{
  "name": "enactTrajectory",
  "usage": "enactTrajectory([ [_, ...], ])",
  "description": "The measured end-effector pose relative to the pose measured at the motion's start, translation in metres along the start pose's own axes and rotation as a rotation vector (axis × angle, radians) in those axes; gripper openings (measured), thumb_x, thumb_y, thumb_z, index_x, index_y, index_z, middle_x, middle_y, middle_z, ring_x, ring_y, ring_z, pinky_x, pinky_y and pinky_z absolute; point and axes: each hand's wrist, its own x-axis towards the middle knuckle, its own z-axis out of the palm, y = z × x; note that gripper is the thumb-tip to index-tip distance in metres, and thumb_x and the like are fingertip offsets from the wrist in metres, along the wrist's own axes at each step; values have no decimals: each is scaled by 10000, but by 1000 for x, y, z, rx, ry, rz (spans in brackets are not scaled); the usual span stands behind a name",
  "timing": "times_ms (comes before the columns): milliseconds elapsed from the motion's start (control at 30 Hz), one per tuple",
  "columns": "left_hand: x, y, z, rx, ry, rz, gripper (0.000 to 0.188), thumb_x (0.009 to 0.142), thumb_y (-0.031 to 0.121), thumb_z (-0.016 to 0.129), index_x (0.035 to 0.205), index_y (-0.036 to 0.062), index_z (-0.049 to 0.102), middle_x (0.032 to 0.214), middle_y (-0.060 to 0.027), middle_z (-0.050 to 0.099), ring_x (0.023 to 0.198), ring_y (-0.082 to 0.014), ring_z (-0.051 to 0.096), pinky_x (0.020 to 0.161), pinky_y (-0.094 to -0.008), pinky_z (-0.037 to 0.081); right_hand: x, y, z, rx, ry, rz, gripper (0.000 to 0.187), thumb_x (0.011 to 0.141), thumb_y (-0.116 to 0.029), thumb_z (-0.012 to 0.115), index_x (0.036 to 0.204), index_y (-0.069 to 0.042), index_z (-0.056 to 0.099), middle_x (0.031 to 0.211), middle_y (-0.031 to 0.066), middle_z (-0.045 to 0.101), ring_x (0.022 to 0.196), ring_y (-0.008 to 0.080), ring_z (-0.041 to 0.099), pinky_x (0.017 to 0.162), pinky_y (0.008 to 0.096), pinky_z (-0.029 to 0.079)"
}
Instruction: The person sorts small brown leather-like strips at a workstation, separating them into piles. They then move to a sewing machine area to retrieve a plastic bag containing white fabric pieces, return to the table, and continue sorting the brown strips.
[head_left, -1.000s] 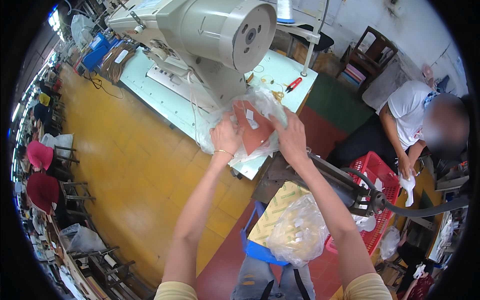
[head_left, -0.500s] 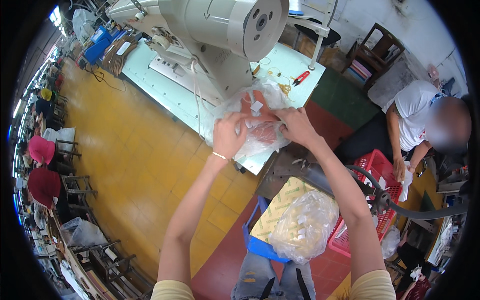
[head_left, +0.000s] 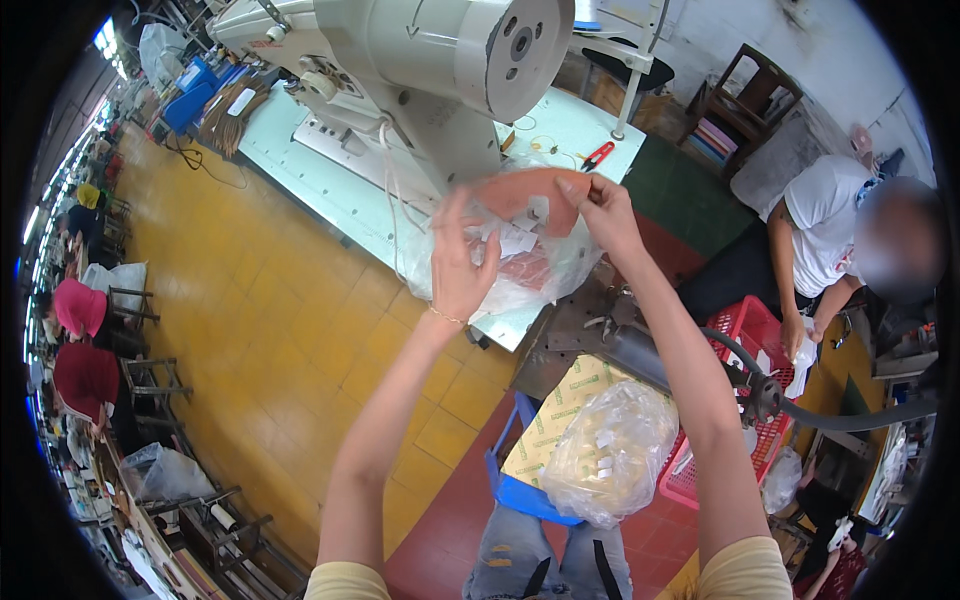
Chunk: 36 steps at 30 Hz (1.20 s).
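Note:
At the far right corner of the sewing table, a clear plastic bag lies open with salmon-coloured pieces and small white paper slips in it. My right hand pinches the right end of a curved salmon-coloured flat piece between thumb and fingers, raised over the bag. My left hand is at the bag's left side, thumb held apart from the fingers. Its fingertips are smeared by motion near the piece's left end. What material the piece is made of I cannot tell.
A large sewing machine stands just beyond the bag. Red thread snips lie on the tabletop. Close to my knees, another filled plastic bag rests on a patterned board. At right, a seated person works beside red baskets.
The salmon-coloured piece has come up out of the bag, lifted by my right hand, which moved up. My left hand has opened and shifted slightly, its fingers now pointing upward.

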Motion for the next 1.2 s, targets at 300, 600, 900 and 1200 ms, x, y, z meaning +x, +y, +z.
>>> enactTrajectory([
  [300,-54,-44,22,397,-409,44,587,827,294,672,1341,88,477,1382,-223,406,1235,-388,432,1052,-497,307,83,-20,-42,494,188,178,243,953,-324,605,866,-111,526,633,-26,541,500,78,460,471,238,384],
  [600,-59,-50,26,263,-242,-41,540,784,275,712,1262,88,546,1380,-227,421,1225,-397,454,1032,-485,345,124,62,-13,-325,423,339,374,881,-272,686,1117,-16,551,844,91,610,651,211,609,656,355,534],
  [900,-20,-69,20,214,-338,-231,221,842,191,637,964,16,696,1042,-222,652,945,-394,613,824,-439,487,-59,1,13,-1084,-306,-649,445,791,-225,678,1222,-150,595,1237,166,518,1136,367,510,890,461,457],
  [1200,44,-63,12,243,-472,-274,259,836,221,628,943,-4,697,920,-210,683,853,-392,633,803,-419,503,-48,-32,-8,-863,-114,-293,220,711,-90,616,922,-57,669,1000,144,623,896,266,603,768,399,472],
])
